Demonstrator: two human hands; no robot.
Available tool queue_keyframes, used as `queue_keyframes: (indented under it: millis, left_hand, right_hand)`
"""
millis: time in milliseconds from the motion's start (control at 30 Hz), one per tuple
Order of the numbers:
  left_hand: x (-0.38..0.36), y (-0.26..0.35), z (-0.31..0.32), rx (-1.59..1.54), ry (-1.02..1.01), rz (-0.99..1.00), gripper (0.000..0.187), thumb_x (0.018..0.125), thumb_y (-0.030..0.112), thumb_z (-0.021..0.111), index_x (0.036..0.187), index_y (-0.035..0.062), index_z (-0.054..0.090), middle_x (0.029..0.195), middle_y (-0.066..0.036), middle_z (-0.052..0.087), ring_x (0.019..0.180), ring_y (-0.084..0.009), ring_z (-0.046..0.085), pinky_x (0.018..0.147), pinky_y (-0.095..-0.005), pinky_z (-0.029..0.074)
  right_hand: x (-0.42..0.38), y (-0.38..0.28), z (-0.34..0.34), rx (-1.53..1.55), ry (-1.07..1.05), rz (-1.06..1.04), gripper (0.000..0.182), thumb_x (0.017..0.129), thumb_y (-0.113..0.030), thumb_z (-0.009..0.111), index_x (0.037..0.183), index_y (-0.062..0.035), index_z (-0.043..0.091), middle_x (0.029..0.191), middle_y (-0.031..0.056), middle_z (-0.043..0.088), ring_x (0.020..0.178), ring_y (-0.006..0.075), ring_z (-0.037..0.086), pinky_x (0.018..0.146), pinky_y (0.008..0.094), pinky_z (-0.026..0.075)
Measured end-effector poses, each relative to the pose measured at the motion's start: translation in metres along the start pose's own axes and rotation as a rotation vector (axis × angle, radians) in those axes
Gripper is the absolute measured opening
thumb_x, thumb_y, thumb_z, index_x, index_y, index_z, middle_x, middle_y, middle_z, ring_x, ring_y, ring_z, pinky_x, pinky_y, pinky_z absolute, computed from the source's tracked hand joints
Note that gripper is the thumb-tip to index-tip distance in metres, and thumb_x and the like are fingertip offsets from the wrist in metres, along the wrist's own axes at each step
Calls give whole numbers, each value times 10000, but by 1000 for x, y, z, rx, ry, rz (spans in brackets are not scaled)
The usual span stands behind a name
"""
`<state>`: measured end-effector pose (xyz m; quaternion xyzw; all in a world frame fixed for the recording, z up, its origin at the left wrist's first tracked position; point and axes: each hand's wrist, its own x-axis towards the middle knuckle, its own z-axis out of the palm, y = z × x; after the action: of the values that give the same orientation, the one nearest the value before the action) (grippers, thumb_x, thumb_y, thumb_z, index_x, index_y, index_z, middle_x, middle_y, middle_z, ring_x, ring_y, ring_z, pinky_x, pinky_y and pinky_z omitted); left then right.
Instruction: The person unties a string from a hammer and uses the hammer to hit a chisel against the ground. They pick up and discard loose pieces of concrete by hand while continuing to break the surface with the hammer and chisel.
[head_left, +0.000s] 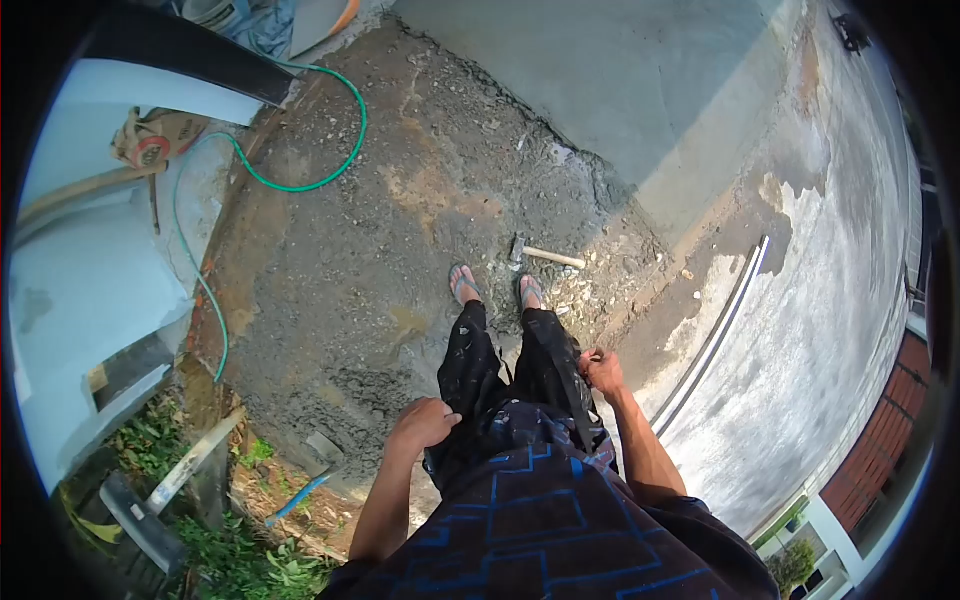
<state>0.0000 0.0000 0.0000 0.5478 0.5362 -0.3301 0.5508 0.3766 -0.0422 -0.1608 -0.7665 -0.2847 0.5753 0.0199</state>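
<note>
The left hand [425, 422] grips the waist of the black trousers [505, 365], fingers curled shut on the cloth; the right hand [602, 371] pinches the same trousers at 3 o'clock. A hammer [545, 254] lies at 12 o'clock, just beyond the sandalled feet [497, 287].

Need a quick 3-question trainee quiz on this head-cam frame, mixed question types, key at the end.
1. True or false: the hammer lies on the ground just ahead of the person's feet, not in either hand.
2. Multiple choice: what is the left hand touching? A) the green hose B) the dark trousers at the waist C) the trowel
3. Fill in: the green hose curves over the rough ground to the ____ of the person.

Key
1. True; it rests by the right foot.
2. B. The right hand also grips the dark trousers, at the other hip; the trowel lies on the ground by the grass.
3. Left.
</note>
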Motion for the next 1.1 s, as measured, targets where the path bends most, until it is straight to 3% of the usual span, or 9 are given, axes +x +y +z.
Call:
queue_keyframes:
  millis: [67,100,167,400,633,733,800,1033,1100]
  left_hand:
    - [-27,-17,-13,-220,-175,-68,326,953,337,583,1034,49,714,1071,-196,684,1042,-378,635,898,-461,490]
    - [85,13,-54,-152,-49,-25,326,953,337,583,1034,49,714,1071,-196,684,1042,-378,635,898,-461,490]
    - [117,8,-36,-419,384,247,280,964,260,575,1046,20,692,1075,-191,682,1035,-367,640,905,-441,492]
    - [355,7,-68,-233,436,225,297,951,177,576,1209,39,626,1229,-189,619,1208,-369,546,1023,-439,425]
    - [613,-92,-103,-219,674,283,307,921,86,614,1222,29,611,1200,-183,614,1078,-348,611,924,-402,480]
    - [696,-106,-93,-299,779,289,305,913,57,639,1215,27,607,1172,-173,629,998,-301,644,853,-368,506]
    - [741,-119,-77,-310,961,372,260,912,72,666,1163,14,630,1076,-148,658,940,-250,652,819,-343,510]
    - [785,-125,-49,-439,1112,424,172,891,51,695,1051,-2,663,945,-105,677,821,-199,650,733,-314,506]
    - [784,-132,-46,-425,1142,444,178,888,33,688,1061,4,661,942,-101,670,811,-184,647,719,-302,500]
  right_hand:
    - [-67,15,26,184,20,13,146,861,-144,665,932,-23,626,674,41,632,562,102,561,508,250,433]
    - [62,-8,-2,247,77,-110,146,861,-144,665,932,-23,626,674,41,632,562,102,561,508,250,433]
    - [62,26,6,329,26,108,119,875,-138,647,921,-31,624,670,35,633,553,101,551,493,254,420]
    - [271,177,43,559,273,201,121,908,-103,625,982,-13,594,717,97,683,552,153,603,493,296,456]
    - [494,392,187,15,325,93,317,765,-117,745,1037,-64,591,854,77,709,738,212,697,679,353,542]
    - [520,439,220,-283,387,-216,395,715,-74,740,1067,-30,564,1050,176,621,990,375,611,822,469,486]
    - [517,369,202,-153,218,-342,370,701,-24,704,1047,-24,571,972,207,568,971,435,556,815,486,459]
    - [573,172,146,-646,740,-863,552,724,-52,745,1241,-60,553,1246,162,549,1191,353,507,964,488,410]
    - [597,140,130,-767,547,-961,581,727,-88,761,1263,-67,539,1268,139,557,1200,340,513,978,480,406]
